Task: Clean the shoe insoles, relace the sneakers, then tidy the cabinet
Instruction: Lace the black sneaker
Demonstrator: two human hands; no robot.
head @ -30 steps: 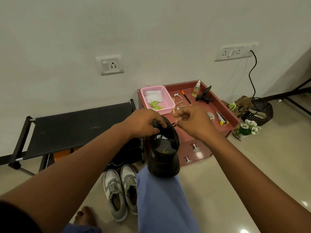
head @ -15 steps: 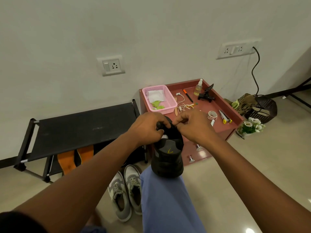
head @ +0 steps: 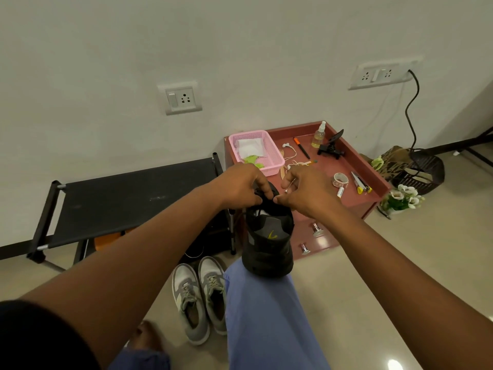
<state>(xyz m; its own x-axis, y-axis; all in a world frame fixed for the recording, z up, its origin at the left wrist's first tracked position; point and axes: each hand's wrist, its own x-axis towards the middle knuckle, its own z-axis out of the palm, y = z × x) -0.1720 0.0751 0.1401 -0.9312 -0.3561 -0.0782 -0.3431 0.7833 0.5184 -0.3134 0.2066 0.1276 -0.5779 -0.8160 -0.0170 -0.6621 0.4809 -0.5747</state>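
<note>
Left hand and right hand are both pinching the lace atop the black sneaker standing on the knee.

— What stands by the wall?
— A black bench; two wall sockets above; a dark basket on the floor at the right.
— And beside the basket?
— White flowers; a black cable hangs above it.

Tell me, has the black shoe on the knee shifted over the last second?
No. The black shoe keeps the same offset to the left of the drawer knobs; only the camera view drifted.
</note>
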